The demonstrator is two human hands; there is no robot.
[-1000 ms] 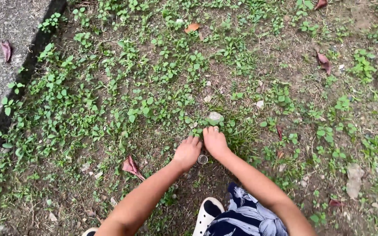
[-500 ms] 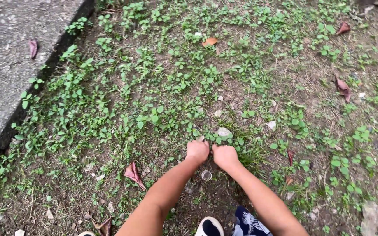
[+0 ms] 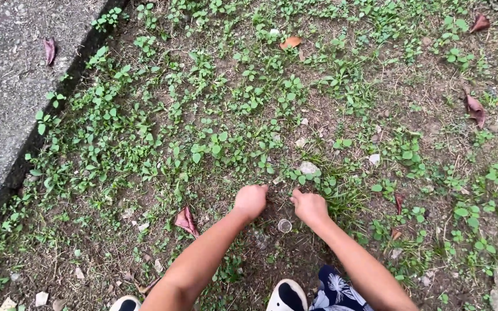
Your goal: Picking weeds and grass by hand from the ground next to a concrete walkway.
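Both of my arms reach down to a weedy patch of ground. My left hand [image 3: 251, 201] is curled into a fist on the soil, fingers closed at the base of small green weeds [image 3: 220, 147]. My right hand [image 3: 309, 207] is beside it, fingers bent and pinched near a low tuft of grass [image 3: 341, 196]. What either hand grips is hidden by the fingers. A small round clear cap-like object [image 3: 285, 226] lies on the dirt between my wrists. A pale flat stone [image 3: 309, 168] sits just beyond my right hand.
A grey concrete slab [image 3: 12, 69] with a dark raised edge runs along the left. Dry reddish leaves [image 3: 187, 220] and small stones are scattered on the dirt. My white shoe [image 3: 286, 296] and patterned dark shorts [image 3: 335, 294] are at the bottom.
My hands drew back slightly from the pale stone and moved apart. The left hand closed into a fist. The view shifted, so the ground slid down and to the right.
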